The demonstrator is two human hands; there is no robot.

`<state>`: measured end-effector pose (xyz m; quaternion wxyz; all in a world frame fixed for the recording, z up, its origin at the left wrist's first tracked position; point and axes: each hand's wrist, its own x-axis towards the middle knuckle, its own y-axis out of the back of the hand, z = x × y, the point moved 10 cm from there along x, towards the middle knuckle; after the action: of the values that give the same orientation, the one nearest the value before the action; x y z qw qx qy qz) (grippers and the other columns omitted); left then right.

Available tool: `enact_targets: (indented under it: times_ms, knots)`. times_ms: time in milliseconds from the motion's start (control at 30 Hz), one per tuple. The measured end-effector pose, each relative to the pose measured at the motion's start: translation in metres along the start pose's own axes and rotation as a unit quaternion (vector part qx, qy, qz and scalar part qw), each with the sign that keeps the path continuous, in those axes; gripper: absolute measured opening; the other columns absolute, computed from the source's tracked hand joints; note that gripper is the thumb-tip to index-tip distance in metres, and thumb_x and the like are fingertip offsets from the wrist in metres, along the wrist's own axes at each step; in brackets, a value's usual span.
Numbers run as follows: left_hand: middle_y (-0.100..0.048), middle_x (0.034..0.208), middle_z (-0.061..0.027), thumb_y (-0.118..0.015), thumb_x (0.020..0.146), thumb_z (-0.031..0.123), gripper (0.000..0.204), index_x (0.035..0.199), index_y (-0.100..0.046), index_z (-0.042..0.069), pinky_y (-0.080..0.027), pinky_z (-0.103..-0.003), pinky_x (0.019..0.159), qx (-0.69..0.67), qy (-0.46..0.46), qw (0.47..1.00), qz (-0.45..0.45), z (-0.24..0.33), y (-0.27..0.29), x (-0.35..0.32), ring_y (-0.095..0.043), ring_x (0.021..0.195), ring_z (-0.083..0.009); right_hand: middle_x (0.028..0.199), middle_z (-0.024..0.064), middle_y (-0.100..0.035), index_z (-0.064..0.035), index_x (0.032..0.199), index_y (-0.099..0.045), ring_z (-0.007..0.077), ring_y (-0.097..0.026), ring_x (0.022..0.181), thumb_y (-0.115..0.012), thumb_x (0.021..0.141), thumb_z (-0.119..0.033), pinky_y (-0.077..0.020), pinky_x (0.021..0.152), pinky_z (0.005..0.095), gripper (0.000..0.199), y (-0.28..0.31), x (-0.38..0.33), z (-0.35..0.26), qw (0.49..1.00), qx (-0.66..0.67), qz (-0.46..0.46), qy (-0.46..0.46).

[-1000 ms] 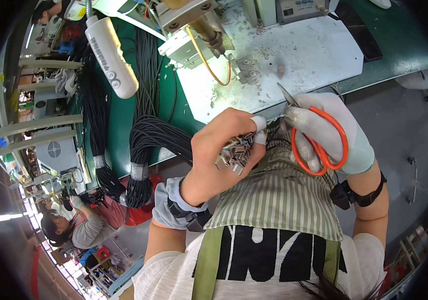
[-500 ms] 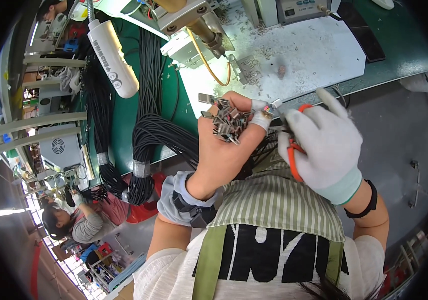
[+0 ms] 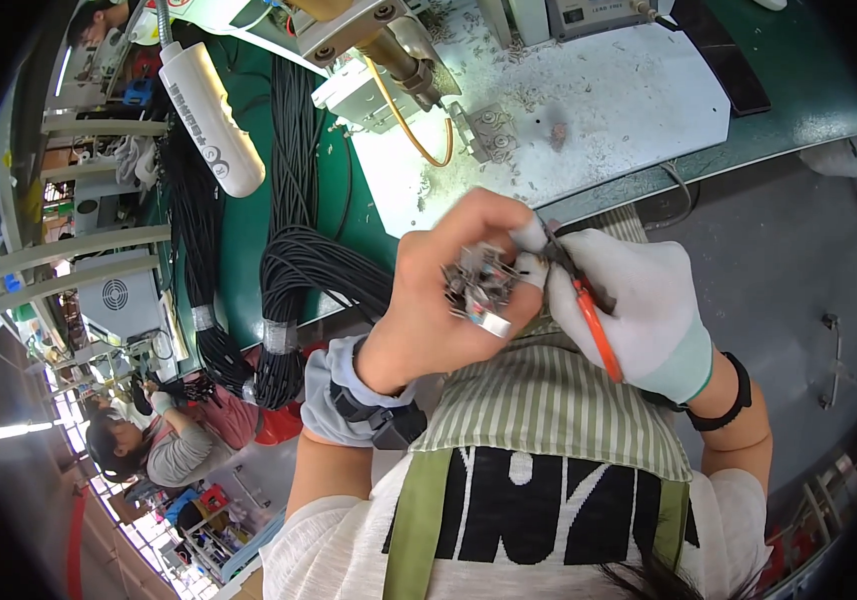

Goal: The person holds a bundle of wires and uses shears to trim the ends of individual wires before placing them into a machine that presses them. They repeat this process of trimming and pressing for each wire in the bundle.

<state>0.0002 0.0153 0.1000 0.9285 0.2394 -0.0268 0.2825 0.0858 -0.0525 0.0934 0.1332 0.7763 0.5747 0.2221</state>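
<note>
My left hand (image 3: 434,315), bare but for white covers on thumb and forefinger, is closed around a bunch of small metal cable connectors (image 3: 479,280). Their shells are silvery, and the bunch is blurred. Black cables (image 3: 339,275) run up to that hand from the left. In a white glove, my right hand (image 3: 639,300) grips orange-handled cutting pliers (image 3: 597,328). The dark jaws of the pliers reach the left thumb and forefinger tips. What lies between the jaws is too small to make out.
Ahead stands a press-like machine (image 3: 399,65) over a white work plate (image 3: 599,120) strewn with metal scraps. A white lamp (image 3: 211,115) hangs at the left above bundled black cables (image 3: 194,220). A grey control box (image 3: 604,18) stands behind. Another person (image 3: 184,440) sits at far left.
My right hand has come left and turned, bringing the pliers to the left fingertips. The connector bunch in my left hand has tilted, and that hand's fingers have curled in more.
</note>
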Motion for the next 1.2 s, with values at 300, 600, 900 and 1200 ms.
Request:
enact_targets:
  times_ms: [300,600,900,1200]
  knots:
    - [-0.059,0.068,-0.0004,-0.07,0.071,0.001,0.022,0.087,-0.054,0.0,-0.041,-0.019,0.056,-0.034,0.101,0.986,0.131,-0.026,0.009,-0.008,-0.051,0.06,-0.0042,0.059,0.0116,-0.054,-0.0006,0.084,-0.061,0.023,-0.051,0.045,-0.064,0.076,-0.007,-0.0397,0.045,0.0286,0.011,0.012,0.003,-0.019,0.976,-0.182,0.079,0.092]
    - [-0.054,0.072,-0.0005,-0.063,0.081,0.0,0.018,0.097,-0.056,-0.001,-0.034,-0.021,0.049,-0.3,0.284,0.908,0.067,-0.073,-0.006,-0.017,-0.044,0.056,-0.0057,0.057,0.0097,-0.052,0.0005,0.076,-0.058,0.0171,-0.049,0.046,-0.06,0.083,-0.016,-0.0382,0.046,0.03,0.018,-0.023,0.002,0.031,0.956,0.155,-0.168,-0.183]
    - [-0.053,0.073,-0.0006,-0.063,0.082,0.003,0.015,0.096,-0.057,0.002,-0.038,-0.023,0.054,-0.417,0.301,0.844,0.153,-0.126,0.034,-0.037,-0.045,0.058,-0.008,0.054,0.0039,-0.05,0.0019,0.075,-0.058,0.0084,-0.048,0.044,-0.056,0.087,-0.017,-0.0384,0.044,0.0258,0.022,0.005,0.015,0.051,0.986,0.09,-0.024,-0.136]
    - [-0.051,0.069,-0.0015,-0.061,0.082,0.001,0.015,0.093,-0.052,0.003,-0.041,-0.026,0.054,-0.452,0.26,0.84,0.151,-0.138,0.033,0.023,-0.046,0.057,-0.0108,0.054,0.0044,-0.053,-0.0006,0.075,-0.055,0.0094,-0.052,0.043,-0.054,0.089,-0.021,-0.0399,0.04,0.0227,0.025,-0.043,0.095,0.084,0.96,0.207,-0.11,-0.154]
